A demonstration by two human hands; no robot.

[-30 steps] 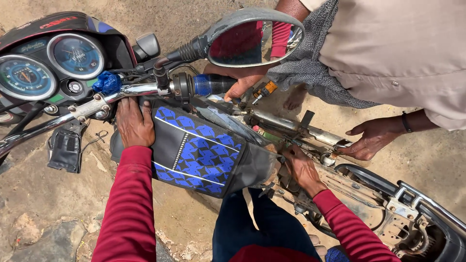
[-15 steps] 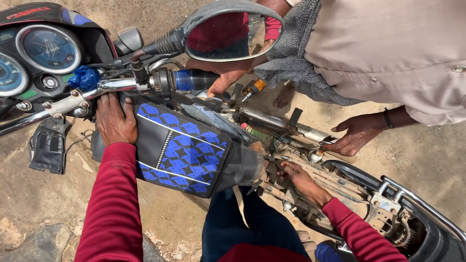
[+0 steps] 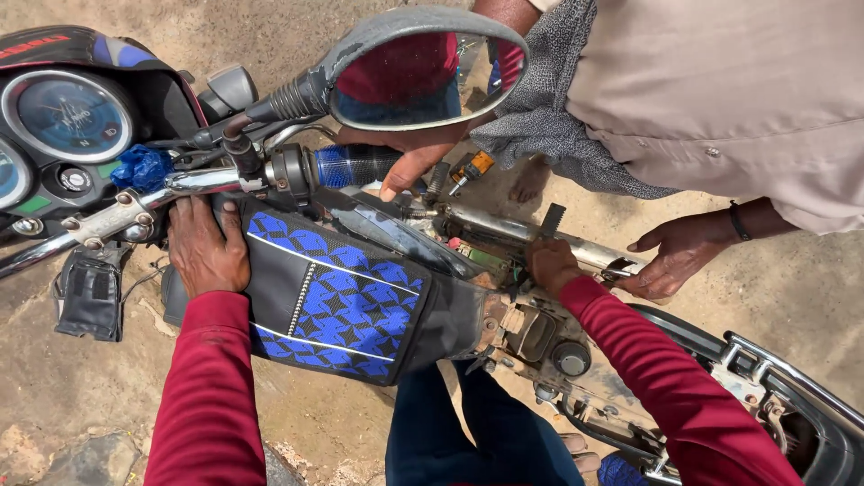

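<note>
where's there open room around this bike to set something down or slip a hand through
Bare sandy ground lies below the handlebar, left of the left hand, and right of the other person's hand. The exposed frame is crowded: the right hand, wiring and parts.

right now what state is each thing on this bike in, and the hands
left hand: flat on the tank cover, holding nothing
right hand: down in the open frame, grip hidden
tank cover: fitted over the tank
mirror: upright
seat area: uncovered, parts exposed
other person's hands: one on the frame, one at the throttle
</note>
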